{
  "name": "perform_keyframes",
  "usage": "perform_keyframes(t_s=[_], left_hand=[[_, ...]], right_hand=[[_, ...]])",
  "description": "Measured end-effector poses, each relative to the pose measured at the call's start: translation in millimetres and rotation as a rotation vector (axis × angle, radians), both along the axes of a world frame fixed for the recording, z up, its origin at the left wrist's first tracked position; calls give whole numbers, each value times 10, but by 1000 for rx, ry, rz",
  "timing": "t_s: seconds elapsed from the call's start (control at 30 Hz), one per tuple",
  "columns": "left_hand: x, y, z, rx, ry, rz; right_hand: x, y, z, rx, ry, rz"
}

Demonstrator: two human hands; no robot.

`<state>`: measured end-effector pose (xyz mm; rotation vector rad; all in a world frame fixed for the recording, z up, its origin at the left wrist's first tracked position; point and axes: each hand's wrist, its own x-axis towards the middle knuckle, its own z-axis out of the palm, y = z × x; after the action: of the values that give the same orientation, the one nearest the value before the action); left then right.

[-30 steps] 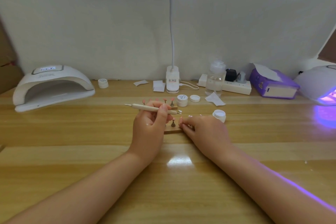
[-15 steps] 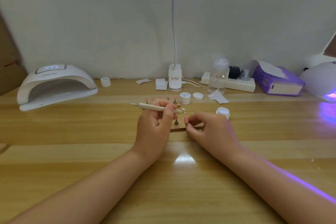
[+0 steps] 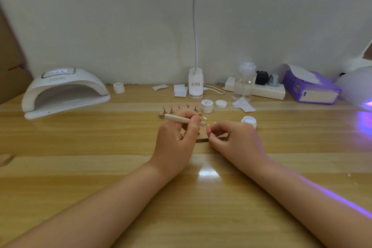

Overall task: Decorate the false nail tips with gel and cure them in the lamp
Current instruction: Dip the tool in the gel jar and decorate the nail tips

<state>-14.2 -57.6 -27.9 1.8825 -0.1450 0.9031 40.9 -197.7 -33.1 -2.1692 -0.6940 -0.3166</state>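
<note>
My left hand (image 3: 177,137) grips a cream-handled dotting tool (image 3: 181,119), held level with its metal tip pointing right. The tip meets a small nail tip (image 3: 208,129) that my right hand (image 3: 231,139) pinches between thumb and fingers. Under both hands lies a wooden holder bar (image 3: 202,139), mostly hidden. Behind them a second holder carries a row of pink nail tips (image 3: 179,106) on stands. An open gel pot (image 3: 249,121) sits just right of my right hand. The white curing lamp (image 3: 64,92) stands at the far left.
A closed gel jar (image 3: 207,105) and a loose lid (image 3: 221,104) sit behind the holders. A desk lamp base (image 3: 195,86), clear bottle (image 3: 244,84), power strip (image 3: 267,91), purple tissue box (image 3: 311,89) line the back. A second lamp glows purple (image 3: 360,88) at right.
Both hands have stayed over the wooden bar; the tool's tip and the pinched nail tip have drawn closer together. The view has shifted slightly.
</note>
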Motion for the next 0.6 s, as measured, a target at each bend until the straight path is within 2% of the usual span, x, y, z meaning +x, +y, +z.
perform_keyframes(t_s=[0.6], left_hand=[[29,9,-32,38,47,9]], right_hand=[[-5,3,4,21,17,4]])
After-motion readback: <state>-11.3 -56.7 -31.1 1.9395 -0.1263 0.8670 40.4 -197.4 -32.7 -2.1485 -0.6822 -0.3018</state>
